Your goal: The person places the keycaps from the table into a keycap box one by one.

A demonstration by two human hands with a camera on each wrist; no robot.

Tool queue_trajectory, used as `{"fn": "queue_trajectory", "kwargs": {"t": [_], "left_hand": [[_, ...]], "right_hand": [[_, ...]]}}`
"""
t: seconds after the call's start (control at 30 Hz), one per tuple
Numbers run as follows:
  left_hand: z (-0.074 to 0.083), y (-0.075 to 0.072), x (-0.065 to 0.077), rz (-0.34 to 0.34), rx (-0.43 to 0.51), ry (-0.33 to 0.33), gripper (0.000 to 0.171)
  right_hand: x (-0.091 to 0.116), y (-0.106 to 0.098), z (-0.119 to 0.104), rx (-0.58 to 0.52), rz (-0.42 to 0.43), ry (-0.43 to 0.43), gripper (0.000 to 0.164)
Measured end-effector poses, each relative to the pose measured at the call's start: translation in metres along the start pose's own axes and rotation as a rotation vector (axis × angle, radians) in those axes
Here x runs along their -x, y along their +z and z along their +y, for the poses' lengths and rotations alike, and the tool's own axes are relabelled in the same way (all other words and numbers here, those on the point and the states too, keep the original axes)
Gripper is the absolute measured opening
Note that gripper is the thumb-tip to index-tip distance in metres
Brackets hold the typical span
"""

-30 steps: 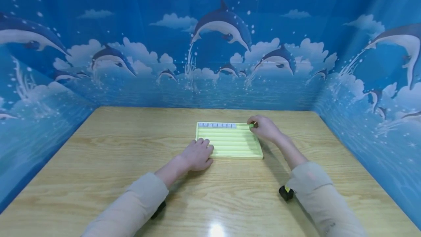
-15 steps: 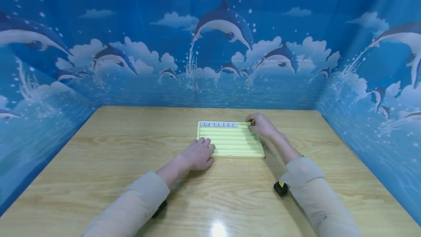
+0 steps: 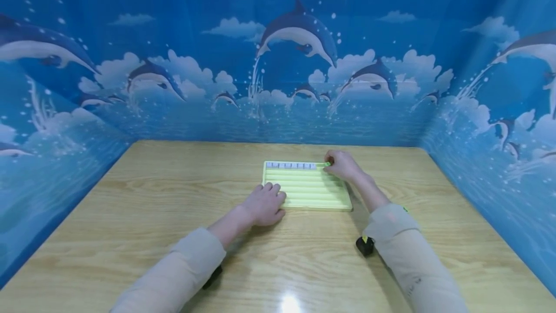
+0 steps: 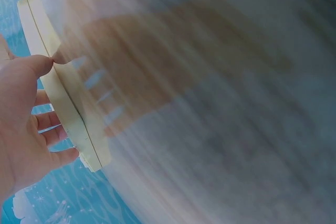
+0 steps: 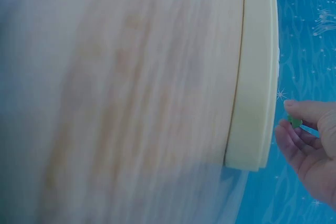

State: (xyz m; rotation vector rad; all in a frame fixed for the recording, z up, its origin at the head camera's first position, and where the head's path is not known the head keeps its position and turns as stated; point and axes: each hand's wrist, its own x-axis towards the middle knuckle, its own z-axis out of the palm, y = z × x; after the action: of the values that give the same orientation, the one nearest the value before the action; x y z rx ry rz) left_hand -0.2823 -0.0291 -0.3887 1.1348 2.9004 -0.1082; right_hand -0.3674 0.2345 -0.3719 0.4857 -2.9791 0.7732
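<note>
A shallow pale-green tray (image 3: 314,191) with parallel ridged rows lies on the table. Several small whitish-lilac tiles (image 3: 291,165) stand side by side in its back row, from the left corner to past the middle. My left hand (image 3: 264,205) rests on the front-left corner; in the left wrist view its thumb touches the tray's side (image 4: 65,95), with the fingers spread over the top. Between thumb and fingertips my right hand (image 3: 341,165) pinches a small green piece (image 5: 295,121) at the right part of the back row. The fingers hide much of that piece.
The wooden table (image 3: 182,177) extends around the tray. A blue dolphin-print curtain (image 3: 208,110) encloses the back and both sides. A black wrist device (image 3: 365,246) hangs under the right sleeve, close to the table.
My right hand has shifted slightly left along the tray's back row with the green piece, nearer the lilac tiles. The left hand stays on the corner.
</note>
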Motion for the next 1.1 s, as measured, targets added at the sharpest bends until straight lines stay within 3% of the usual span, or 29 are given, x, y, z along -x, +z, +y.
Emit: {"fn": "queue_trajectory", "kwargs": {"t": [0.33, 0.5, 0.87, 1.1], "left_hand": [[0.001, -0.001, 0.0, -0.003, -0.025, 0.0, 0.04], [0.001, -0.001, 0.001, -0.004, -0.034, -0.002, 0.04], [0.001, -0.001, 0.0, -0.008, -0.047, -0.011, 0.04], [0.002, -0.001, 0.001, -0.015, -0.038, -0.02, 0.041]], "right_hand": [[-0.009, 0.004, 0.0, -0.134, -0.016, 0.1, 0.029], [-0.012, 0.007, -0.002, -0.139, -0.025, 0.128, 0.026], [-0.018, 0.008, -0.004, 0.051, -0.065, 0.094, 0.033], [-0.02, 0.007, -0.002, 0.188, -0.11, 0.059, 0.024]]}}
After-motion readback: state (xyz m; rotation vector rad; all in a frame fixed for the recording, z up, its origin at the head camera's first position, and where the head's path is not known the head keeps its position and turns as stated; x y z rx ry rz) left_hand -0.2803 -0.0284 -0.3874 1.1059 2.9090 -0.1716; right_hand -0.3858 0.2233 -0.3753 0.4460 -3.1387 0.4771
